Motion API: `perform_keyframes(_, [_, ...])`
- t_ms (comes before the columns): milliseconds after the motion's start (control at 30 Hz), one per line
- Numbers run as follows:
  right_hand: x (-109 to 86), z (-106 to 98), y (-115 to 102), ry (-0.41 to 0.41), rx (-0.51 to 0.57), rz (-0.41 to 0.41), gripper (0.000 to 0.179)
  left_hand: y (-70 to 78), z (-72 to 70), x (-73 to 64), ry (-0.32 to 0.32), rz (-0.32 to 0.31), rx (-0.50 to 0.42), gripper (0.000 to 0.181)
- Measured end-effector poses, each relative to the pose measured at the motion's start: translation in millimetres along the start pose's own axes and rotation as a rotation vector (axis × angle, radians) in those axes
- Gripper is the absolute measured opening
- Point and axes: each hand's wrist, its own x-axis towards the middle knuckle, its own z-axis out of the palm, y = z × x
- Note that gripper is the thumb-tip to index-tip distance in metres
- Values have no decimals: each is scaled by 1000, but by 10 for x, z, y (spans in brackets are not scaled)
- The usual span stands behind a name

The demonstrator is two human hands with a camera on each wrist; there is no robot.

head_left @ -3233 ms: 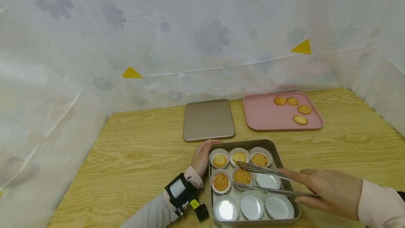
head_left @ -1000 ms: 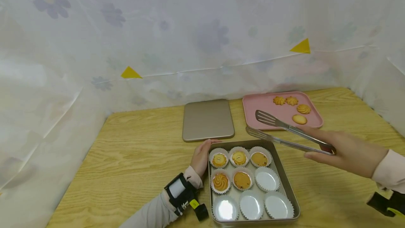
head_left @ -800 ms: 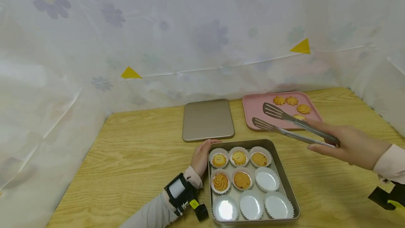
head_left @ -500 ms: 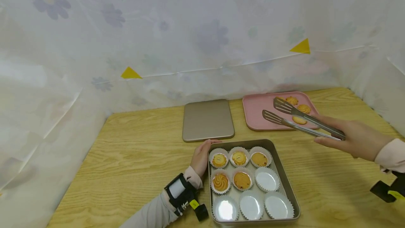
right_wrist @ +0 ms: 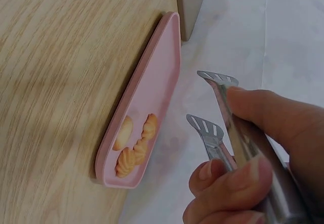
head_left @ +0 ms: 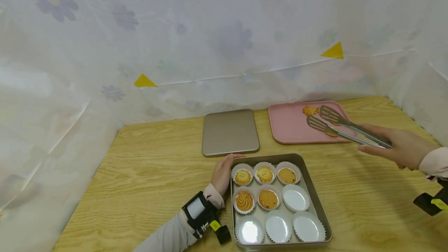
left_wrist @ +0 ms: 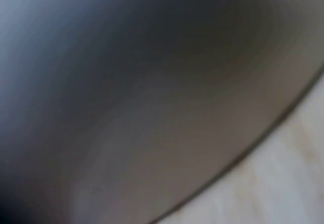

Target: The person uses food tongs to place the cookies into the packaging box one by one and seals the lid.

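Observation:
In the head view, my left hand [head_left: 221, 176] holds the far left corner of a square metal baking pan [head_left: 307, 176], its fingers bent round the rim. Paper baking cups stand in rows inside; several hold cookies, such as a swirled cookie [head_left: 244, 201], while other cups [head_left: 295, 198] are bare. My right hand [head_left: 407, 147] grips metal tongs [head_left: 371, 134] with slotted ends, spread apart with nothing between them. The tong ends hang over the right part of a pink tray [head_left: 287, 125], partly hiding its cookies [head_left: 309, 110]. The right wrist view shows several cookies [right_wrist: 125, 162] there.
A flat metal lid [head_left: 231, 132] lies behind the pan, left of the pink tray. Wood-grain table [head_left: 150, 166] extends to the left. Floral sheeting [head_left: 227, 49] closes off the back and sides. The left wrist view is mostly blurred.
My right hand has lifted the tongs away from the pan and carried them back and to the right, over the pink tray. My left hand and the pan have stayed put.

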Motion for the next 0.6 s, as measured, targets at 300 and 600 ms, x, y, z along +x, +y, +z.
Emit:
perform_keyframes(300, [57,60,183,-35,17,66,88,-1,4,2,5,-19,-19,44])
perform_keyframes(600, [111,112,328,-69,44,103,93,17,7,-10,1,-16,-22,44])
